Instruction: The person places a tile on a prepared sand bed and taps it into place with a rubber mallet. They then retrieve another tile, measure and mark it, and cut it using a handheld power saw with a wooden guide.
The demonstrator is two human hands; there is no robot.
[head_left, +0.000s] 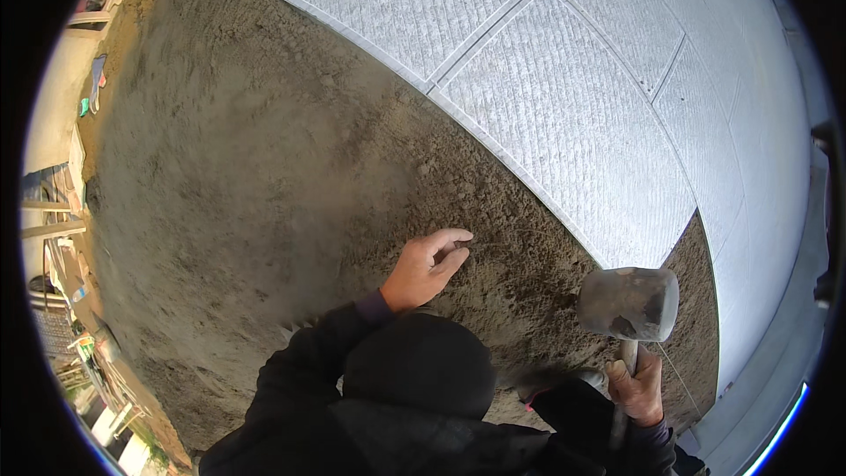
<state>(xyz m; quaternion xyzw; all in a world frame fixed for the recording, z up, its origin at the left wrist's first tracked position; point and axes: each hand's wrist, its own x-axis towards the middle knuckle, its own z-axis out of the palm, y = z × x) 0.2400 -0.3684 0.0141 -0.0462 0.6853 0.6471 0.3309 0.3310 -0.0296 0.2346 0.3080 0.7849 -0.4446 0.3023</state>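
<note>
My right hand (638, 388) is wrapped round the handle of a mallet (627, 303) at the lower right. The mallet's thick grey head has dark patches and shows just below the corner of the nearest paving slab (573, 115). My left hand (426, 268) hovers over the dark, loose bedding soil (291, 150) near the middle. Its fingers are curled, with thumb and forefinger close together. A faint thin line seems to run rightward from the fingertips, but I cannot make out what they hold, if anything.
Pale grooved slabs with narrow joints cover the upper right, their edge cutting diagonally across the soil. A thin string (679, 377) slants past my right hand. Wooden pieces (55, 231) and clutter line the far left. A grey ledge (784, 370) curves along the right.
</note>
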